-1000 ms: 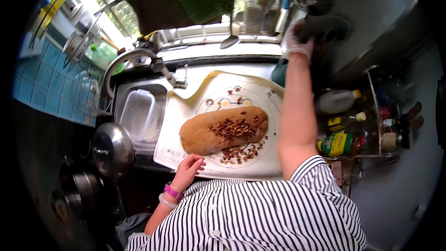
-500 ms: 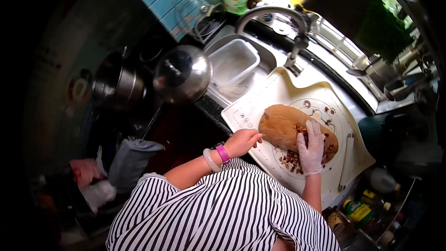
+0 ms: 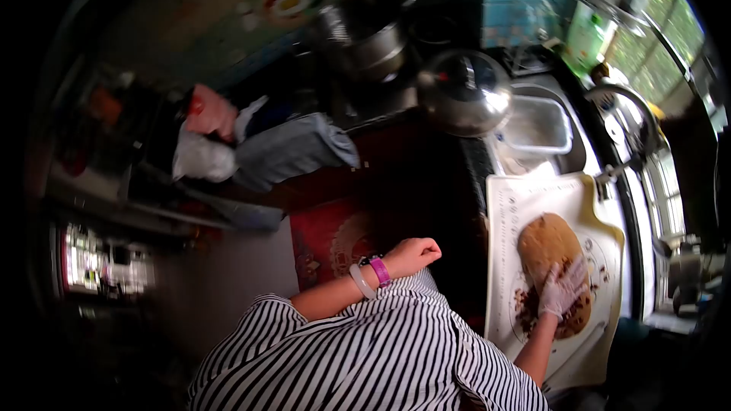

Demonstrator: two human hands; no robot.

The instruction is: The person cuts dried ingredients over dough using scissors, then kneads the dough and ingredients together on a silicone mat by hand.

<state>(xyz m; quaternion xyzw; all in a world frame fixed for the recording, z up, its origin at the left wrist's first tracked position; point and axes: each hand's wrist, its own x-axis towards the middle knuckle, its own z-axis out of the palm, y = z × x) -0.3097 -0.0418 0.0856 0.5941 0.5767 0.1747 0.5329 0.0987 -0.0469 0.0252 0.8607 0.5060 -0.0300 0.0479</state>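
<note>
My right hand (image 3: pixel 563 288), in a clear glove, lies with its fingers spread on a flattened brown dough (image 3: pixel 550 237). Chopped nuts or dried fruit pieces (image 3: pixel 525 310) are scattered over the dough's near part and around it. Under the dough is a cream-coloured kneading mat (image 3: pixel 502 259) with printed markings. My bare left hand (image 3: pixel 416 254) is held in front of my body, left of the mat and apart from it. Its fingers are curled into a loose fist, with nothing visible in them. A purple band and a pale bangle circle that wrist.
Beyond the mat, a sink holds a clear plastic tub (image 3: pixel 537 125). Left of it sit a domed metal lid (image 3: pixel 466 95) and a steel pot (image 3: pixel 365 42). A curved faucet (image 3: pixel 647 118) stands at the right. Grey cloth (image 3: pixel 293 154) and bags lie to the left.
The view has swung left, showing more of the room. My left hand has drawn away from the dough toward my body, its fingers curled in. My right hand stays on the dough.
</note>
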